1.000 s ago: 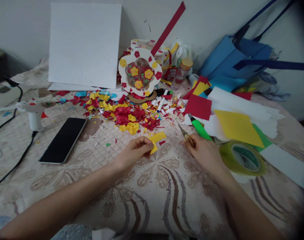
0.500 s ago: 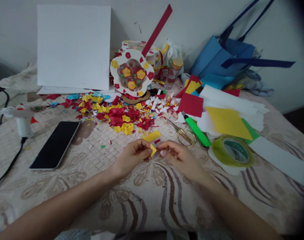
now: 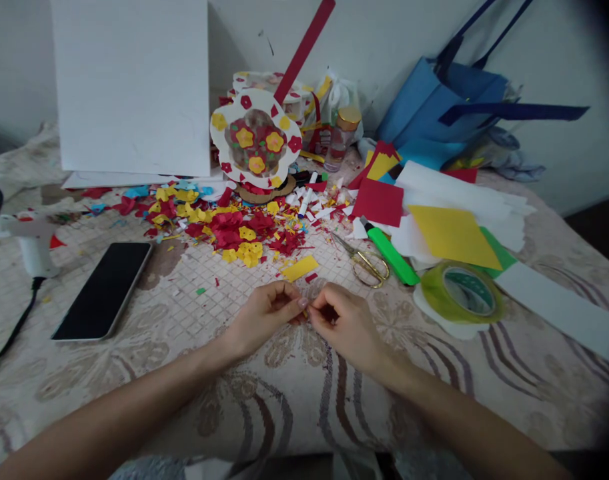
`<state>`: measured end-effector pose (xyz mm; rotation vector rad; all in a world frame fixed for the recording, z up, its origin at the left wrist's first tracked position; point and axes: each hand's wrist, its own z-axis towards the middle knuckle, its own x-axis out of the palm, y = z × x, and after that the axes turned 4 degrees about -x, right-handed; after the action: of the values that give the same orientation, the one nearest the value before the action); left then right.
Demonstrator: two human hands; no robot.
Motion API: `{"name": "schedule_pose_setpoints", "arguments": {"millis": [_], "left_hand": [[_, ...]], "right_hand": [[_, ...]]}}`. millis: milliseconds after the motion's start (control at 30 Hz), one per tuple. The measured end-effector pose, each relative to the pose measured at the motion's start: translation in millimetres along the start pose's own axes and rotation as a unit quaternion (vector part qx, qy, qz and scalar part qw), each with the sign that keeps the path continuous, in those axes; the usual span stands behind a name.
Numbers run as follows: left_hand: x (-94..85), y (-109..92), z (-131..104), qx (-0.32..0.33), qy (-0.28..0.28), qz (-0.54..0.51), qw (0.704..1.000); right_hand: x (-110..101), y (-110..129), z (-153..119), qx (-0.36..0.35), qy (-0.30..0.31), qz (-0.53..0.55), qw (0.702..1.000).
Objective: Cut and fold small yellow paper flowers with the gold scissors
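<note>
My left hand [image 3: 267, 313] is closed in a pinch on a small piece of yellow paper [image 3: 305, 314], mostly covered by fingers. My right hand [image 3: 348, 325] meets it from the other side, thumb and forefinger pinched at the same piece. Just beyond the fingertips lie a yellow paper strip [image 3: 300, 268] and a tiny red scrap [image 3: 311, 278]. Gold-handled scissors [image 3: 369, 268] rest to the right, blades pointing away, beside a green cutter [image 3: 391, 255].
Red and yellow paper flowers [image 3: 239, 233] are heaped behind my hands. A flower-decorated paper piece [image 3: 257, 139] stands at the back. On the left are a phone [image 3: 104, 290] and a glue gun [image 3: 37, 243]; on the right, a tape roll [image 3: 461, 293], coloured sheets [image 3: 454, 237] and a blue bag [image 3: 424, 107].
My right hand has moved in to the left hand, its fingers now pinched at the yellow paper. Less of that paper shows now. The view has shifted slightly.
</note>
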<state>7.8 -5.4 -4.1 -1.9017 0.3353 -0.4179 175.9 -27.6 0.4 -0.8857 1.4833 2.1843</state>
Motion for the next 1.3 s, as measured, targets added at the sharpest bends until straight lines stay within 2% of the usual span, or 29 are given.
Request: {"name": "schedule_pose_setpoints", "arguments": {"millis": [100,267,467,567,633,767,1033,1133,1300], "left_hand": [[-1.0,-0.1,-0.3,-0.005,0.001,0.001,1.000],[-3.1,-0.4,-0.9,0.005,0.002,0.033,0.999],[-4.8,-0.5,2.3,-0.011,0.008,-0.008,1.000],[-6.2,-2.1,3.4,-0.026,0.016,-0.013,0.999],[-7.6,-3.7,3.8,-0.032,0.027,-0.012,0.999],[-10.3,-4.6,4.6,-0.024,0.045,0.002,0.999],[-9.3,-1.8,4.1,0.042,0.004,0.036,0.998],[-10.4,-3.9,3.3,0.042,0.016,0.068,0.997],[-11.8,-1.8,4.1,0.037,0.018,0.043,0.998]], "right_hand": [[0.4,-1.1,-0.7,-0.002,0.018,0.020,1.000],[-3.3,-2.6,2.1,0.040,0.069,0.088,0.993],[0.3,-1.5,0.7,0.032,0.015,0.051,0.998],[0.9,-3.3,0.4,0.038,0.022,0.084,0.996],[-0.1,-5.4,1.9,0.072,0.046,0.152,0.985],[-2.1,-9.3,5.5,0.148,0.092,0.284,0.943],[-3.1,-11.5,4.4,0.084,0.059,0.256,0.961],[-5.3,-12.8,4.6,0.076,0.070,0.236,0.966],[-7.6,-16.3,4.8,0.056,0.050,0.223,0.972]]}}
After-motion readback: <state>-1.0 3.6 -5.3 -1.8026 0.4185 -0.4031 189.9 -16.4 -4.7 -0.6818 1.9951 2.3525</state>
